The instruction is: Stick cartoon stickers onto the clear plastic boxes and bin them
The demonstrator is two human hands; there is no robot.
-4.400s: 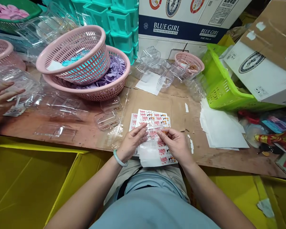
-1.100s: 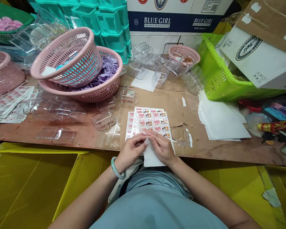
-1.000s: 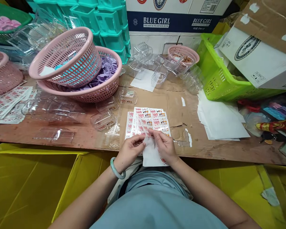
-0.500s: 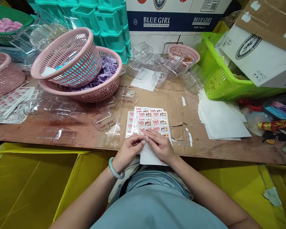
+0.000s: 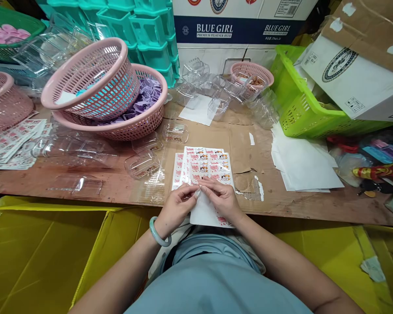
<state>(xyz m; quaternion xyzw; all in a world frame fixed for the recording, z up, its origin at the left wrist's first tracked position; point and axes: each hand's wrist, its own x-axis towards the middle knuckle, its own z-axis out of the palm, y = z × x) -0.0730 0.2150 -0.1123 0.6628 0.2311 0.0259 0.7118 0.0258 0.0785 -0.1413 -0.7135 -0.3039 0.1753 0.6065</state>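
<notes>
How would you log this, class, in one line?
left hand: touching white rectangular paper cat-sticker sheet | right hand: touching same sheet

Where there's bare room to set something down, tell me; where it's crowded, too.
Bare cardboard: between the sticker sheets and the white paper pile at right; also between sticker sheets and the white sheet behind. Crowded: left, with pink baskets and clear plastic; back right, with the green basket.

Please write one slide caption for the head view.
Left hand and right hand close together over cat-printed sheets.
</notes>
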